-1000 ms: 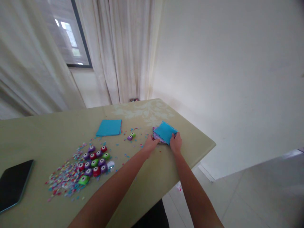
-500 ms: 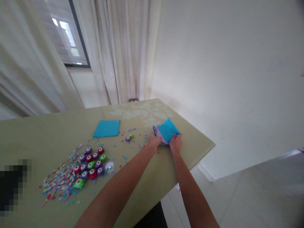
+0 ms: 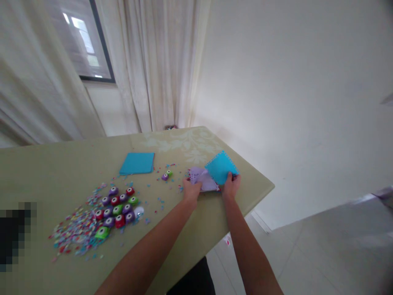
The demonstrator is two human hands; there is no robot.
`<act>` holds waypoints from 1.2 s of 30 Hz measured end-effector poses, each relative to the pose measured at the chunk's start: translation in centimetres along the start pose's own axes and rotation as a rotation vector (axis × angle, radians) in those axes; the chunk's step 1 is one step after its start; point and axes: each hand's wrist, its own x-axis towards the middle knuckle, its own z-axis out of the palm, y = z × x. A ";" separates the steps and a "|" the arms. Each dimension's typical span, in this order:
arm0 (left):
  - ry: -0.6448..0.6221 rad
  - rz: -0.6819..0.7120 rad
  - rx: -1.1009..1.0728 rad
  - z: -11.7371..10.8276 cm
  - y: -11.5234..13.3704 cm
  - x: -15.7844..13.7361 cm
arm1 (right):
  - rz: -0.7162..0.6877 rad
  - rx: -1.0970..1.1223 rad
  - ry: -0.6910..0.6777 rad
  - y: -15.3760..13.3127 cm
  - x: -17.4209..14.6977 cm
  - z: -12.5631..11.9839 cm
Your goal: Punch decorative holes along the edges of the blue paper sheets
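Observation:
My left hand [image 3: 192, 191] is closed on the left side of a stack of square papers with punched edges, whose top sheet is a lilac paper [image 3: 206, 179]. In my right hand [image 3: 231, 186], a blue paper [image 3: 221, 167] with a decoratively cut edge is pinched at its lower right corner. The blue sheet is turned like a diamond and overlaps the right part of the lilac one. Both hands are near the right end of the table, and the lower sheets of the stack are mostly hidden.
Plain blue paper squares [image 3: 137, 163] lie farther back on the table [image 3: 76, 164]. Several coloured craft punches [image 3: 117, 210] stand beside a heap of paper confetti [image 3: 75, 231]. Two small punches [image 3: 166, 175] sit nearer my hands. A white wall [image 3: 291, 102] rises on the right.
The blue sheet has moved right, off the stack, in my right hand, baring more of the lilac paper. My left hand has shifted slightly left with the stack.

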 end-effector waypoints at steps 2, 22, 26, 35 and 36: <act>-0.020 -0.049 -0.039 -1.8 -0.6 -0.8 | -0.007 0.073 -0.015 -0.3 -0.4 -0.3; -0.377 -0.114 -0.683 -13.1 -2.2 -8.9 | 0.272 0.572 0.079 -4.9 -11.8 -7.0; -0.426 -0.143 -0.732 -13.6 -2.9 -9.2 | 0.347 0.597 -0.079 -6.7 -15.5 -7.5; -0.421 -0.108 -0.690 -13.5 -3.3 -9.4 | 0.411 0.728 -0.311 -8.0 -19.7 -7.9; -0.411 -0.087 -0.678 -13.5 -3.4 -9.3 | 0.422 0.726 -0.314 -7.7 -19.9 -7.9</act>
